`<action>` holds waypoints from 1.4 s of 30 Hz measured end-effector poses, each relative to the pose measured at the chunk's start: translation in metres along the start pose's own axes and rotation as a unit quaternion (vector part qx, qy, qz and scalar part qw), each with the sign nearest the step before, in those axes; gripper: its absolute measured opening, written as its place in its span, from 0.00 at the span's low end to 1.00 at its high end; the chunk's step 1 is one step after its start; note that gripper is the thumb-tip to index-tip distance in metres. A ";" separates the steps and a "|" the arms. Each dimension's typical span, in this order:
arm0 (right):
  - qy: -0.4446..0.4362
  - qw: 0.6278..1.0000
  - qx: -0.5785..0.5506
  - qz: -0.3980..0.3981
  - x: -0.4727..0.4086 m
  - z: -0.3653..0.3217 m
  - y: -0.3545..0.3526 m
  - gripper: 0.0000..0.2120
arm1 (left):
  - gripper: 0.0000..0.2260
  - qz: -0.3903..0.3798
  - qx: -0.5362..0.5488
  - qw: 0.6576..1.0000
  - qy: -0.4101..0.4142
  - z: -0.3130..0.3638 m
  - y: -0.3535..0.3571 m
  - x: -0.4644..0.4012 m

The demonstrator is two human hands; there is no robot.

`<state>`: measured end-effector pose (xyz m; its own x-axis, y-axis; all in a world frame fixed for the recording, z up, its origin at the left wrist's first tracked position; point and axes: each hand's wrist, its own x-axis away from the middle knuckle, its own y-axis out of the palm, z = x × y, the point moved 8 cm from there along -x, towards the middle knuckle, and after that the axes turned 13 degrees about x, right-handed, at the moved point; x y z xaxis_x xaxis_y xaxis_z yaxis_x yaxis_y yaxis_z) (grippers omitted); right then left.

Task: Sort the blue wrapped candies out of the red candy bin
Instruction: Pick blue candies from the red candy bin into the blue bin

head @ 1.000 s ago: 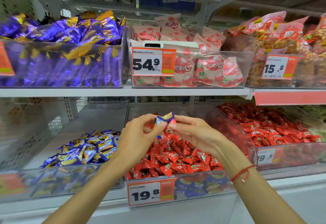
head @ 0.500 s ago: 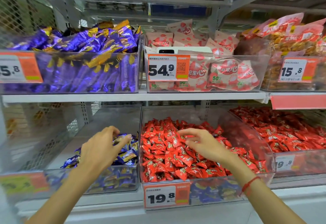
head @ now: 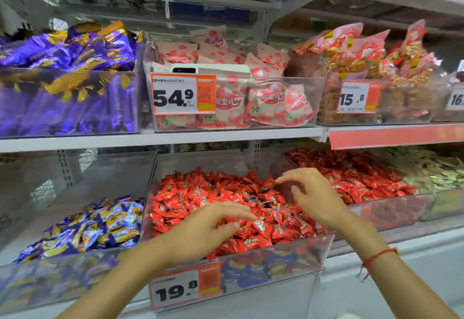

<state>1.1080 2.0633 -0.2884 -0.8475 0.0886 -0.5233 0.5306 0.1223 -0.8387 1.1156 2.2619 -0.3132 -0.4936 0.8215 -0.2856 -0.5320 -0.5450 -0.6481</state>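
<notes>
While both of my hands hover over the red candy bin (head: 324, 248), the step in hand is, by my judgement, the search for the next stray piece. A few blue wrapped candies (head: 264, 189) show among the red candies (head: 190, 193) near the middle of the pile, just left of my right fingers; they are small and partly buried. My left hand (head: 200, 228) lies low over the front of the pile, fingers extended and relaxed, holding nothing that I can see; whether the fingertips touch the wrappers I cannot tell. My right hand (head: 311, 195) is above the right part of the pile, fingers loosely spread and slightly bent, also empty. The next move calls for a two-finger pinch on one blue wrapper, lifted clear without dragging red pieces along, then a transfer to the blue candy bin (head: 50, 276) just beside on the left.
</notes>
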 end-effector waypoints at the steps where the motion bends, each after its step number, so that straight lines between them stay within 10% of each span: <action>1: 0.026 0.999 0.021 0.042 0.004 0.014 -0.004 0.22 | 0.15 -0.010 -0.025 1.000 -0.006 -0.004 0.006 -0.015; 8: 0.151 0.986 -0.032 0.065 0.045 0.057 0.032 0.21 | 0.18 -0.226 -0.182 0.957 -0.001 -0.025 0.087 -0.086; 26: 0.143 0.988 -0.026 0.051 0.042 0.055 0.030 0.20 | 0.18 -0.056 -0.338 0.931 -0.128 -0.057 -0.007 -0.068; 32: 0.144 0.987 -0.028 0.058 0.042 0.055 0.028 0.20 | 0.16 -0.216 -0.044 0.974 -0.058 -0.013 0.060 -0.067; 36: 0.141 0.988 -0.036 0.058 0.043 0.055 0.029 0.20 | 0.20 -0.281 -0.222 0.931 -0.071 -0.045 0.084 -0.076; 42: 0.126 0.991 -0.028 0.048 0.042 0.058 0.031 0.21 | 0.16 -0.161 -0.351 0.922 -0.028 -0.057 0.049 -0.105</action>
<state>1.0883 2.0131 -0.3454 -0.7678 0.3452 -0.5398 0.6140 0.1555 -0.7739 1.1808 2.1586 -0.3549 -0.4331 0.9010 0.0249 -0.0897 -0.0155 -0.9958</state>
